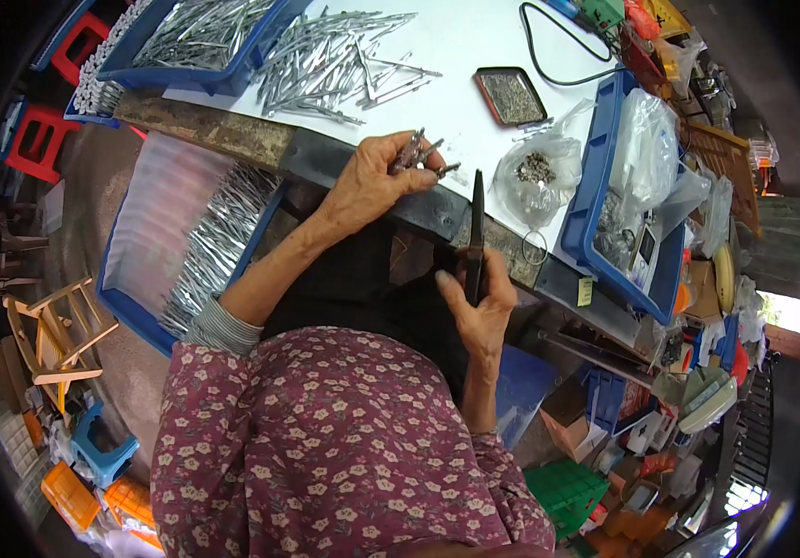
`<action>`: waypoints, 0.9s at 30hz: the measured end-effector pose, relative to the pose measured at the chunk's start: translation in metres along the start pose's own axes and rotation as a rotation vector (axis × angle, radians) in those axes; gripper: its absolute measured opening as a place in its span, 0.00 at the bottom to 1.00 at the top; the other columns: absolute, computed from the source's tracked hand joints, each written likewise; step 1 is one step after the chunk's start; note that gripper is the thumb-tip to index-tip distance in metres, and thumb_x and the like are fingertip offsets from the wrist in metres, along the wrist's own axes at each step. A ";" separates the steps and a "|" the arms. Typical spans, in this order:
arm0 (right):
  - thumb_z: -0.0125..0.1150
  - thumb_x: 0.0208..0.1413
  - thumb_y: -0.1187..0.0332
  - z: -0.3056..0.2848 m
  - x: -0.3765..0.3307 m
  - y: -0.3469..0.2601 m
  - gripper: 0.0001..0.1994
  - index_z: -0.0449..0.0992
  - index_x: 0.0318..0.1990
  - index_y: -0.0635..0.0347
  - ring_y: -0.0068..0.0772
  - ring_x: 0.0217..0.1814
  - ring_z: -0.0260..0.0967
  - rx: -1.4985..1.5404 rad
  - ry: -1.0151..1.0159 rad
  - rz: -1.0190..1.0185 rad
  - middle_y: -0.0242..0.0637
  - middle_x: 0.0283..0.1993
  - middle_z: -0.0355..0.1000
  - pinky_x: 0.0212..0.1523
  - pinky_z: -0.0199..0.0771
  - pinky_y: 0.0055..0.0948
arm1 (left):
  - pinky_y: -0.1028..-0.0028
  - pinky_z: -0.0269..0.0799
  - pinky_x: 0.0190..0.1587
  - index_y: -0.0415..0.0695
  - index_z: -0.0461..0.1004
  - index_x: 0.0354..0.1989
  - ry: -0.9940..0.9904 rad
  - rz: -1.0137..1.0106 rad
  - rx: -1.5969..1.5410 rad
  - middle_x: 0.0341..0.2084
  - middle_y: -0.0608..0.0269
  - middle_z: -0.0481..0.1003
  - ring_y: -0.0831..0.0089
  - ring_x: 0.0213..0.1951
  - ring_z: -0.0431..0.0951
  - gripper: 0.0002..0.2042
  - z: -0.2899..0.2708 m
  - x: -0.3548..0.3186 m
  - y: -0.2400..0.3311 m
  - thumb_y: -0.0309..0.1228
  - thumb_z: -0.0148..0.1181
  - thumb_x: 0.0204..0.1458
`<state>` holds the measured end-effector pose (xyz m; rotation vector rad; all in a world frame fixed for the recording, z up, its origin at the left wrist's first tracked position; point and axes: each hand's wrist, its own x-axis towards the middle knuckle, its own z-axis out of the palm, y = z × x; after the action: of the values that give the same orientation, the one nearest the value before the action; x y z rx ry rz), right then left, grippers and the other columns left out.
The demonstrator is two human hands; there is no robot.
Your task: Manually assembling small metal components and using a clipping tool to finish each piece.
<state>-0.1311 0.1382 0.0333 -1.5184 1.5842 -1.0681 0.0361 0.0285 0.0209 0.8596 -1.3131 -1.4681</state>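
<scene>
My left hand (374, 179) rests at the near edge of the white work table (456, 56) and pinches a small bunch of thin metal pieces (418, 152) between thumb and fingers. My right hand (479, 302) is below the table edge, closed around the handles of a dark pair of pliers (476, 232) whose long nose points up toward the table. A loose pile of the same silver metal pieces (335, 60) lies on the table beyond my left hand.
A blue tray of metal pieces (200, 37) stands at the back left, another blue tray (186, 251) sits low on my left. A small dark tin (509, 96), a clear bag of small parts (537, 172), a black cable (548, 56) and a blue bin of bags (628, 186) lie right.
</scene>
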 end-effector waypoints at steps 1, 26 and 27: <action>0.63 0.40 0.74 0.000 0.003 -0.001 0.15 0.67 0.36 0.65 0.19 0.23 0.58 -0.048 0.026 0.001 0.31 0.22 0.63 0.27 0.61 0.19 | 0.85 0.59 0.25 0.39 0.72 0.31 -0.026 -0.029 -0.014 0.19 0.75 0.67 0.88 0.22 0.62 0.06 0.002 -0.006 0.001 0.27 0.58 0.45; 0.63 0.38 0.75 0.004 0.019 -0.008 0.16 0.65 0.37 0.64 0.44 0.22 0.62 -0.442 0.221 -0.294 0.44 0.25 0.61 0.22 0.62 0.35 | 0.86 0.63 0.35 0.40 0.70 0.33 -0.082 -0.021 -0.082 0.26 0.75 0.69 0.87 0.30 0.66 0.07 0.008 -0.021 -0.009 0.28 0.59 0.48; 0.64 0.39 0.74 0.003 0.017 -0.013 0.17 0.65 0.37 0.64 0.42 0.21 0.61 -0.357 0.297 -0.313 0.43 0.23 0.61 0.22 0.62 0.33 | 0.87 0.62 0.33 0.40 0.70 0.34 -0.075 -0.017 -0.042 0.25 0.75 0.68 0.89 0.28 0.65 0.08 0.007 -0.019 -0.007 0.29 0.59 0.48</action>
<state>-0.1248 0.1211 0.0446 -1.9685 1.8568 -1.2793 0.0342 0.0487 0.0136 0.7973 -1.3279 -1.5494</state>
